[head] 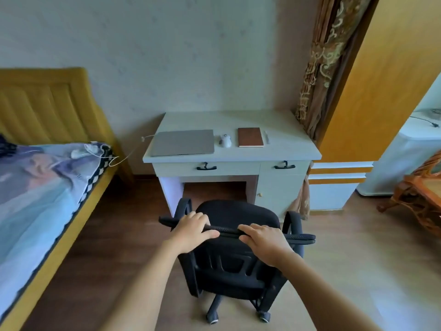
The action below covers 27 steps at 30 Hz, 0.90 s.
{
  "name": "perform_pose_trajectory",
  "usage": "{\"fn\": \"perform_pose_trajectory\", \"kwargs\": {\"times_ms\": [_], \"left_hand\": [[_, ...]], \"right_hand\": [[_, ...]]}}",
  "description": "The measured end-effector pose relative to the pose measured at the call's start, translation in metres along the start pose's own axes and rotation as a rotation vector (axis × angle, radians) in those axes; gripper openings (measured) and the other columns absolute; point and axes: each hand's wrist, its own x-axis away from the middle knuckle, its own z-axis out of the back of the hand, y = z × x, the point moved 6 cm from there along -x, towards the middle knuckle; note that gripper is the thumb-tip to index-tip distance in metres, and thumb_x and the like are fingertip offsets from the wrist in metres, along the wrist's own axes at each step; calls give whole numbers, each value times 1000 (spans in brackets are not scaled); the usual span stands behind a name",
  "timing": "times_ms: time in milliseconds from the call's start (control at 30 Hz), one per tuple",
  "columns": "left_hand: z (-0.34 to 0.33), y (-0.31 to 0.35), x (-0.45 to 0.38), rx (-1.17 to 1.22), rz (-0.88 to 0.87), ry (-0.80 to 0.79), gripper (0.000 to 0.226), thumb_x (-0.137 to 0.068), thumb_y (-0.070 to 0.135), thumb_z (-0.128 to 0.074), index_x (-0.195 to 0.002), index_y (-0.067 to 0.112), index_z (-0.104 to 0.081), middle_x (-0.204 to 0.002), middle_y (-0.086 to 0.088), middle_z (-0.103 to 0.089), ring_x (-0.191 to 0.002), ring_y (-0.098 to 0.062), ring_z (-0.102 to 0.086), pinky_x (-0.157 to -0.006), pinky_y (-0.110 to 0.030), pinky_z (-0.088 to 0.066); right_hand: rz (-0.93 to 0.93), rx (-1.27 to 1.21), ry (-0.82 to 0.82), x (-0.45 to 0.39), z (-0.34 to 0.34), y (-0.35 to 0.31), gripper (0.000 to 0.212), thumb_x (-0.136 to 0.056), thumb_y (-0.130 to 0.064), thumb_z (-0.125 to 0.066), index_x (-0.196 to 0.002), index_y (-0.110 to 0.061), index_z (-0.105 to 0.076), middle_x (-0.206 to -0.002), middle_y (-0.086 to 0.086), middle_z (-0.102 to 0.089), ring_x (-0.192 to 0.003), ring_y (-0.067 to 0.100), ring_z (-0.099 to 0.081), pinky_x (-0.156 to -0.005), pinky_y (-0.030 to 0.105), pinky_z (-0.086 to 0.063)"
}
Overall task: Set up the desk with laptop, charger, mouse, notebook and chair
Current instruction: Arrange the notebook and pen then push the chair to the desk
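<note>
Both hands grip the top edge of the black chair's [235,237] backrest: left hand [193,229] on the left part, fingers curled over the front and thumb along the rear edge; right hand [263,242] just right of centre, fingers curled over the same edge. Hands close together, not touching. Chair stands on the wood floor [358,271] in front of the bench [281,149], seat facing the knee opening, backrest toward the camera, casters on the floor. Chair is near the bench but not under it.

On the white bench top, left to right: closed grey laptop [182,142], white mouse [225,140] just beside it, brown notebook [250,137] flat and closed, then a small pale pen-like item [266,137] at the notebook's right edge, too small to identify. White charger cable [124,157] runs from the laptop's left rear corner off the bench to the bed [35,192], where the white charger brick [76,153] lies on the patterned sheet.

Bench front has two drawers with black handles [206,167] and a cupboard door at right. Yellow headboard [47,108] sits left, patterned curtain [327,56] right of the bench, carved wooden furniture [417,201] at far right.
</note>
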Motion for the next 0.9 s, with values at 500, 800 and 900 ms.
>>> {"fn": "perform_pose_trajectory", "kwargs": {"times_ms": [500, 800, 900], "left_hand": [[14, -56, 12, 99, 119, 80, 23, -91, 53, -47, -92, 30, -51, -103, 12, -55, -97, -10, -42, -88, -30, -29], [26, -92, -23, 19, 142, 157, 34, -91, 56, -44, -104, 26, -56, -108, 10, -56, -103, -14, -46, -82, -30, -26], [34, -106, -39, -21, 148, 157, 37, -93, 55, -42, -108, 25, -56, -111, 10, -56, -105, -15, -47, -85, -31, -28]], "right_hand": [[29, 13, -48, -49, -3, -39, 44, -99, -49, -19, -140, -39, -30, -130, -7, -52, -115, 24, -47, -93, 41, -34], [5, 35, -62, -102, 2, -42, 43, -99, -48, -19, -139, -39, -30, -128, -5, -51, -114, 25, -46, -92, 44, -33], [1, 16, -104, -130, 4, -41, 42, -99, -49, -20, -139, -39, -30, -128, -3, -51, -114, 25, -46, -93, 44, -34]]}}
